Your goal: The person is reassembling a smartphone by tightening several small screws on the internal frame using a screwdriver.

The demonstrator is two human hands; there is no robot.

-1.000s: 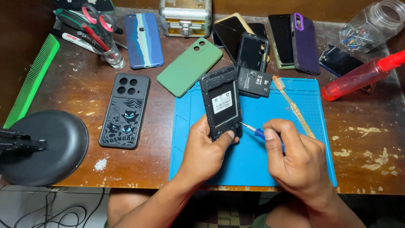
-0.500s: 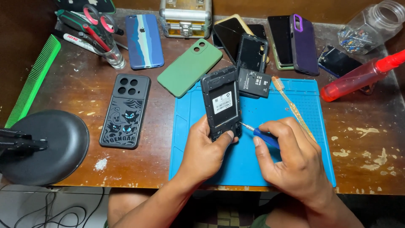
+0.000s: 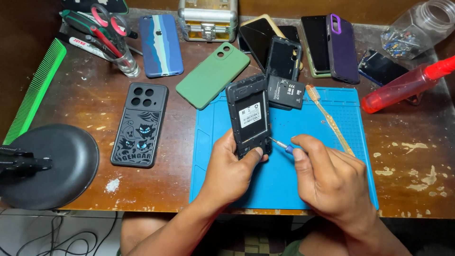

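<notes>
Centre of frame: left hand (image 3: 232, 168) grips the lower end of an opened black phone (image 3: 249, 116), back cover off, thumb over its bottom edge; phone sits tilted over the blue work mat (image 3: 322, 123). Right hand (image 3: 332, 182) is closed round a small blue-handled screwdriver (image 3: 283, 146), tip touching the phone's lower right corner. Judging by that, the screw work on the frame looks underway, not finished: mid-frame is on the phone w/ a white label showing in the battery bay. Battery (image 3: 286, 92) is already out, lying just above the phone at the mat's top edge, beside a toothbrush (image 3: 329, 118). Left of the mat on the surface (image 3: 95, 95): black printed case (image 3: 140, 124), green case (image 3: 213, 75), blue striped case (image 3: 161, 45). Upper right: red spray bottle (image 3: 403, 86), more phones, jar of bits. Lower left: black round lamp base (image 3: 52, 166)
</notes>
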